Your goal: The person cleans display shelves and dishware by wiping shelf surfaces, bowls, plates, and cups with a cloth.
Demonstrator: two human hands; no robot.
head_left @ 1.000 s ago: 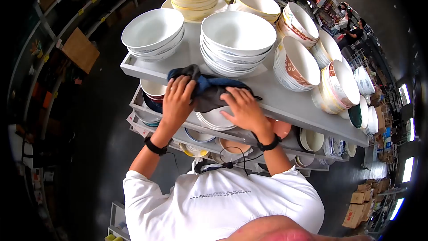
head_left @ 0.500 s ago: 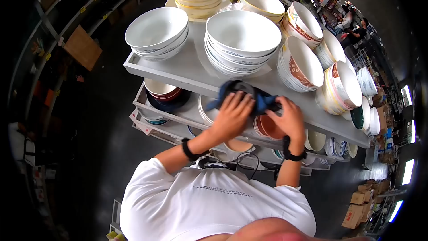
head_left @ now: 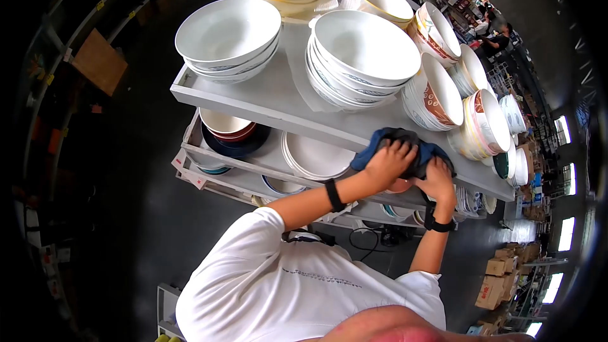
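Ideally, fingers of left hand [head_left: 387,168] and right hand [head_left: 438,185] gripping the cloth [head_left: 424,152], we press evenly along the shelf edge [head_left: 272,118].

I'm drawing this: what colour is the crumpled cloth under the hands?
The crumpled cloth is blue and dark grey, clearest in the head view.

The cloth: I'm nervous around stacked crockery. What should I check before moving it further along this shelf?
- Left hand and right hand both on the cloth: ok
- Cloth at the top shelf's front edge: ok
- Large white bowls nested together: ok
- Gap between cloth and leaf-patterned bowls: cannot tell, very close in this view
- Surface beneath the cloth clean: cannot tell, covered
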